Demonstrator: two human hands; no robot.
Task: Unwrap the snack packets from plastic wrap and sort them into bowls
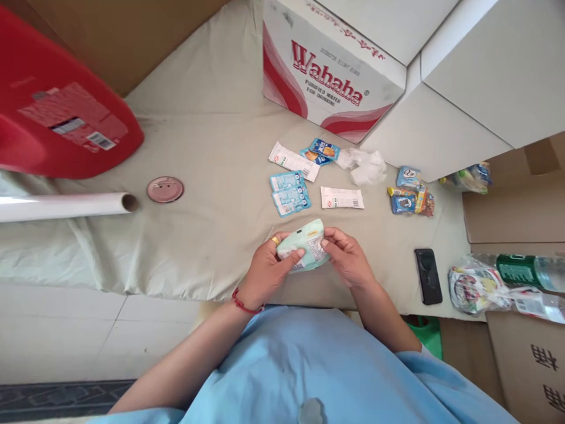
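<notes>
Both of my hands grip a pale green printed packet [311, 244] over the front edge of the cloth-covered table. My left hand [269, 265] has its thumb on the packet's face and fingers behind it. At the packet's right edge, my right hand [351, 259] pinches with thumb and fingers. Just beyond lie light blue packets [290, 193] and a white wrapped bar [342, 198]. Farther back are another white wrapped bar [293, 161], blue snack packets [321, 152] and a crumpled clear plastic bag [362, 166].
A Wahaha carton [331, 76] stands at the back. On the left are a red jug [66, 100], a white tube [62, 206] and a pink round lid [165, 189]. To the right lie small snack packs [410, 194], a black phone [428, 277] and a plastic bottle [529, 271].
</notes>
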